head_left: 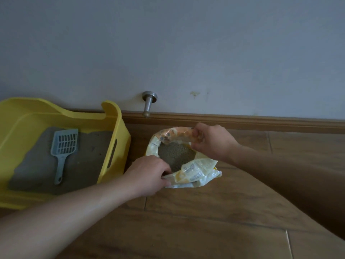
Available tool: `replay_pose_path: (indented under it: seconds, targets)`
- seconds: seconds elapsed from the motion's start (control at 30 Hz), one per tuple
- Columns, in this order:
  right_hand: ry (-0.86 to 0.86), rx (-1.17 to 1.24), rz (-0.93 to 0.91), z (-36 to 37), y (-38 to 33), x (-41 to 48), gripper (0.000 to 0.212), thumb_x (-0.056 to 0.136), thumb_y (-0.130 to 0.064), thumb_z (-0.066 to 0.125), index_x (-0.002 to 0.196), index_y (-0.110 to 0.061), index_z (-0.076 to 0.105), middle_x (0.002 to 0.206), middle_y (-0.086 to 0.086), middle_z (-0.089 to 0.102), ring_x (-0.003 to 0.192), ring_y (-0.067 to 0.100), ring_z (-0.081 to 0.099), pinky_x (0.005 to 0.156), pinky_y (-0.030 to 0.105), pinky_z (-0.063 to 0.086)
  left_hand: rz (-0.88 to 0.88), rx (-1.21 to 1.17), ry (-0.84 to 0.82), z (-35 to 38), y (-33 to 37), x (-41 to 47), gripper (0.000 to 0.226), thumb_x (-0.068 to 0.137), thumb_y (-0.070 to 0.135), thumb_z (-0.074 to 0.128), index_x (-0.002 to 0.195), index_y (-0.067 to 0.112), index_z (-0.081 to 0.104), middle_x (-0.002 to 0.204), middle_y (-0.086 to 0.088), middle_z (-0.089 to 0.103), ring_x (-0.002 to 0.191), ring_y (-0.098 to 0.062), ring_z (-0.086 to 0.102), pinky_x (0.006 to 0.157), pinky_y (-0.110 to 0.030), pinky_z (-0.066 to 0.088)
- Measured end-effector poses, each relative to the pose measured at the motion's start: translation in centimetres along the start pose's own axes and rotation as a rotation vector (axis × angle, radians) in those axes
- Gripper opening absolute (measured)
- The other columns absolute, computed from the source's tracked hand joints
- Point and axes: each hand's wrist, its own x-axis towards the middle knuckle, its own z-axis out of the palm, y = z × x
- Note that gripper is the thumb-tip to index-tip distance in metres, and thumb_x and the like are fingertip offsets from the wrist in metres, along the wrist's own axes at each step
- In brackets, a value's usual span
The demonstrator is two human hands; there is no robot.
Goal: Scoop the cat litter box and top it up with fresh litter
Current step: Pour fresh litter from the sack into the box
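Observation:
A yellow litter box stands on the floor at the left, with grey litter spread inside. A pale blue slotted scoop lies flat on that litter, handle toward me. To the right of the box stands an open cream-and-orange litter bag, with grey-green granules showing in its mouth. My left hand grips the near edge of the bag's mouth. My right hand pinches the far, orange edge. Both hands hold the mouth spread apart.
The wooden floor runs under everything. A wooden skirting board lines the grey wall behind. A metal door stopper sticks out of the wall just above the skirting, behind the bag.

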Motion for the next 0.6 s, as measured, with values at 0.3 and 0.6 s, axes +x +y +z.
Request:
replay_pose_path:
  seconds: [0.3, 0.6]
  targets:
    - [0.005, 0.253, 0.187, 1.5, 0.3, -0.6, 0.038, 0.080, -0.032, 0.075, 0.112, -0.020, 0.060, 0.094, -0.005, 0.068, 0.081, 0.016, 0.063, 0.063, 0.031, 0.050, -0.049, -0.005, 0.154, 1.8, 0.2, -0.1, 0.015, 0.086, 0.037, 0.062, 0.085, 0.027, 0.073, 0.080, 0.012, 0.062, 0.074, -0.007, 0.057, 0.064, -0.031, 0.054]
    - [0.095, 0.325, 0.207, -1.6, -4.2, -1.9, 0.015, 0.081, -0.024, 0.071, 0.086, -0.010, 0.074, 0.082, 0.008, 0.072, 0.078, 0.022, 0.067, 0.061, 0.035, 0.052, -0.084, -0.114, 0.354, 0.2, -0.5, -4.0, 0.017, 0.086, 0.033, 0.065, 0.073, 0.024, 0.072, 0.069, 0.011, 0.058, 0.063, -0.005, 0.055, 0.052, -0.026, 0.047]
